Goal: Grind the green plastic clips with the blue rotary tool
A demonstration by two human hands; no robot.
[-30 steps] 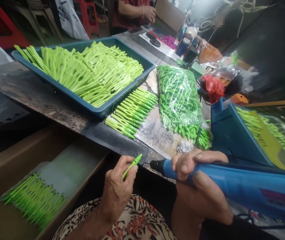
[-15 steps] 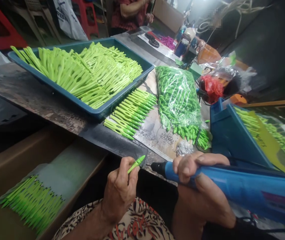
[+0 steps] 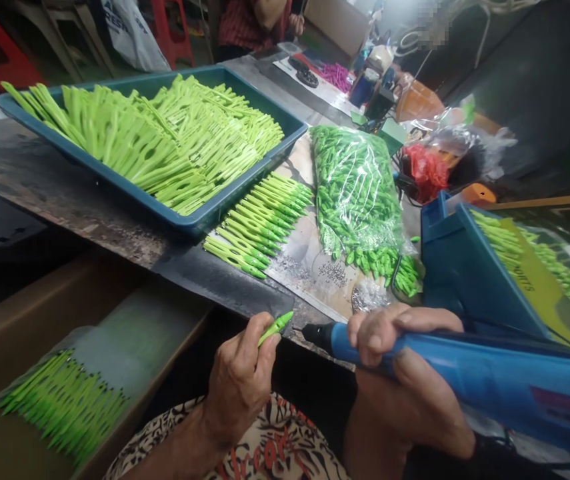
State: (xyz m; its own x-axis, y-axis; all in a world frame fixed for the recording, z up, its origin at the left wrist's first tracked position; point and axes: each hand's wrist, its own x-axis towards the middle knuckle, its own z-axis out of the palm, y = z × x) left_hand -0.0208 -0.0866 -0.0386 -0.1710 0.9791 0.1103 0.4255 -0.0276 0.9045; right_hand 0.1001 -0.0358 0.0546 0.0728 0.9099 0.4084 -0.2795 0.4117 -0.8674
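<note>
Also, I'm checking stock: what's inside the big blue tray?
The blue tray holds heaped light-green sticks; any underneath, and the tray's floor, are covered by the top ones.

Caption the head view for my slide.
Left hand pinches a slim green piece; right hand holds a blue tool.

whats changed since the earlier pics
The left hand has shifted slightly right, bringing the slim green pointed piece nearer the tip of the blue cylindrical tool and holding it flatter. Behind, a co-worker's bare arm has lifted partly out of frame. Nothing was visibly picked up or released: the right hand still grips the tool. The rectangular dark-blue tray and clear plastic bag appear unmoved.
</note>
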